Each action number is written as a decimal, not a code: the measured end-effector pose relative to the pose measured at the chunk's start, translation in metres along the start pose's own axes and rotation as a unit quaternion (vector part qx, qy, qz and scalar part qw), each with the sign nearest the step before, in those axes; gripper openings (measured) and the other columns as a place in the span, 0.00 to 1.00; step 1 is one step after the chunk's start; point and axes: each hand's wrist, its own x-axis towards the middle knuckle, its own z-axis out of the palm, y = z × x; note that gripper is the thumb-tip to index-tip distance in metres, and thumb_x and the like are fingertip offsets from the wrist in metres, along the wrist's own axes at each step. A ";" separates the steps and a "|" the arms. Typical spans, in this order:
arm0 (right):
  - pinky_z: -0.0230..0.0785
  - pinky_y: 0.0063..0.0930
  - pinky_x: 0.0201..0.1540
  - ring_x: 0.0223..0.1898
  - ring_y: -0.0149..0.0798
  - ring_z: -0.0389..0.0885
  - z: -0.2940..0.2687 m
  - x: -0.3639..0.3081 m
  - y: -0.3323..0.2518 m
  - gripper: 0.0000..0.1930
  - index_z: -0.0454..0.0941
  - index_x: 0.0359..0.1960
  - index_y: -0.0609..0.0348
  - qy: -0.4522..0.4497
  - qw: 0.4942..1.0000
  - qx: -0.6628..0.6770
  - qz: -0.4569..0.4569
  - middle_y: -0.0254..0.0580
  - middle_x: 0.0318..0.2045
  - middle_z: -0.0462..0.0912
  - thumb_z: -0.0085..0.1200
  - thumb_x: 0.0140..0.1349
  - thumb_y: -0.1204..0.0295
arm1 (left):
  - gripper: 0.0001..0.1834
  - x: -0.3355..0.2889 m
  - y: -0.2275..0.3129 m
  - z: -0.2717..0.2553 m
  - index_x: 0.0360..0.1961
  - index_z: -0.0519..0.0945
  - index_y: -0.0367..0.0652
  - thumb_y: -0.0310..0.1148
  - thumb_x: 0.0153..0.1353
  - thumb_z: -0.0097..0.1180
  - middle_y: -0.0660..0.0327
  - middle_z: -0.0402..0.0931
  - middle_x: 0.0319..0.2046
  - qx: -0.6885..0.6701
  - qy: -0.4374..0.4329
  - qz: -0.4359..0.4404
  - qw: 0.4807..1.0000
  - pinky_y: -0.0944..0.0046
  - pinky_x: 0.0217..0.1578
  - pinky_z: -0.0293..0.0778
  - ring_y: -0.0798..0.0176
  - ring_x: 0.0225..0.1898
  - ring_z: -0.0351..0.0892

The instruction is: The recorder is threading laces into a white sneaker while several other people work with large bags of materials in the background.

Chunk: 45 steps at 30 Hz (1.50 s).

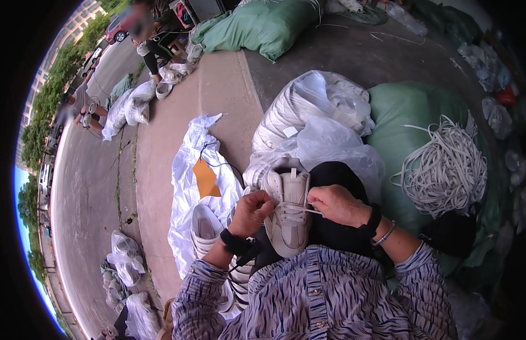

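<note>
A beige sneaker (292, 232) rests on my lap, toe toward me, with its tongue standing up at the far end. A pale shoelace (300, 209) crosses its front in several rows. My left hand (253, 212) is closed at the shoe's left edge, fingertips pinched by the upper eyelets; what lies between them is mostly hidden. On the opposite edge my right hand (339, 204) pinches the lace, which runs taut across the shoe. Beside my left forearm, a row of similar pale shoes (206, 224) lies on a white woven sheet (186, 170).
A heap of loose white laces (444, 164) lies on a green sack (404, 107) to my right. Ahead stands a white sack (308, 107) with clear plastic. An orange tag (206, 178) hangs on a dark cord at left. Two people sit farther off among sacks.
</note>
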 end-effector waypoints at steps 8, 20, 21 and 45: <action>0.62 0.31 0.39 0.39 0.40 0.71 -0.019 0.008 -0.014 0.05 0.72 0.29 0.56 0.025 0.933 -0.316 -0.172 0.40 0.37 0.70 0.50 0.48 0.76 | 0.11 0.015 0.067 -0.001 0.33 0.76 0.46 0.35 0.49 0.59 0.61 0.72 0.38 0.546 -0.051 0.222 0.806 0.57 0.40 0.71 0.56 0.42 0.71; 0.61 0.34 0.43 0.40 0.37 0.68 -0.013 0.029 -0.011 0.04 0.78 0.25 0.51 -0.126 0.887 -0.371 -0.246 0.35 0.33 0.71 0.52 0.48 0.70 | 0.12 0.048 0.089 -0.005 0.34 0.77 0.45 0.36 0.49 0.62 0.60 0.75 0.32 0.561 -0.301 0.227 0.737 0.55 0.35 0.75 0.56 0.39 0.75; 0.61 0.33 0.43 0.40 0.38 0.68 -0.015 0.031 -0.013 0.03 0.78 0.22 0.52 -0.155 0.898 -0.349 -0.220 0.36 0.33 0.71 0.53 0.48 0.70 | 0.10 0.050 0.085 -0.003 0.33 0.77 0.45 0.35 0.51 0.59 0.59 0.75 0.31 0.580 -0.294 0.222 0.727 0.55 0.33 0.76 0.55 0.38 0.76; 0.63 0.33 0.40 0.36 0.38 0.74 -0.017 0.034 -0.004 0.07 0.75 0.27 0.60 0.025 0.994 0.089 -0.063 0.41 0.29 0.76 0.53 0.55 0.69 | 0.05 0.039 0.052 0.019 0.34 0.77 0.42 0.30 0.58 0.54 0.58 0.76 0.23 0.190 -0.086 0.094 0.974 0.65 0.28 0.71 0.63 0.26 0.77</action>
